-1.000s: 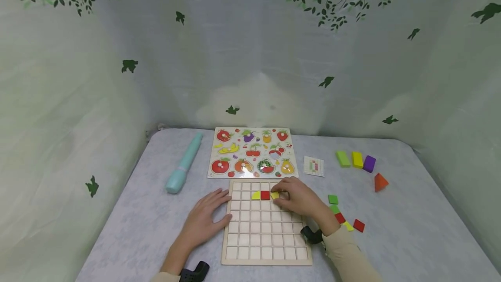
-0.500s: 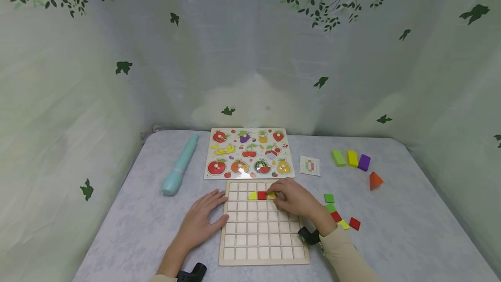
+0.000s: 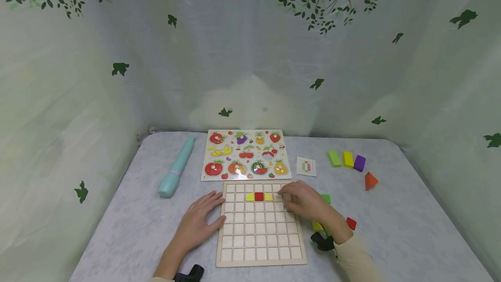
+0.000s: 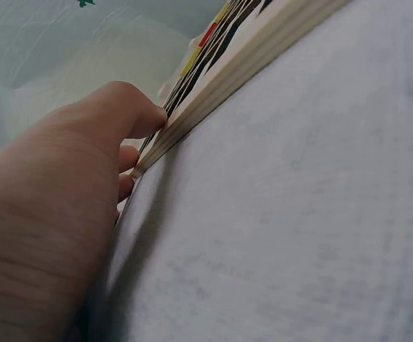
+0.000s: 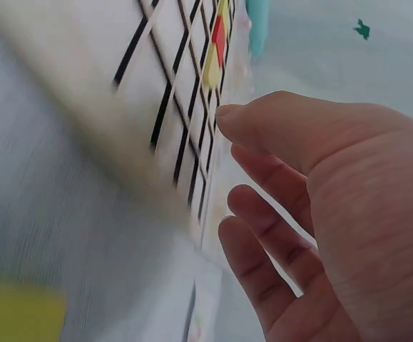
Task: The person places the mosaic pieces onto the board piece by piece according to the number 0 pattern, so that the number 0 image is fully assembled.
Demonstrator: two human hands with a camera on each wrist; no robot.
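**Hands at the grid board**

A wooden grid board (image 3: 260, 223) lies flat near the table's (image 3: 117, 229) front edge, two yellow pieces flanking a red tile (image 3: 258, 196) in its second row. The left hand (image 3: 197, 221) rests relaxed, touching the board's left edge; the right hand (image 3: 307, 201), loosely curled and holding nothing, hovers over its right side. The board looks stiff and light, best gripped by its rims. A fruit puzzle (image 3: 245, 155), teal pen (image 3: 176, 168) and loose tiles (image 3: 351, 223) crowd nearby.

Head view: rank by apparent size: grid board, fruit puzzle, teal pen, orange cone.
1. Grid board, though it lies nearer the camera than the puzzle, so the margin is unsure.
2. Fruit puzzle.
3. Teal pen.
4. Orange cone.
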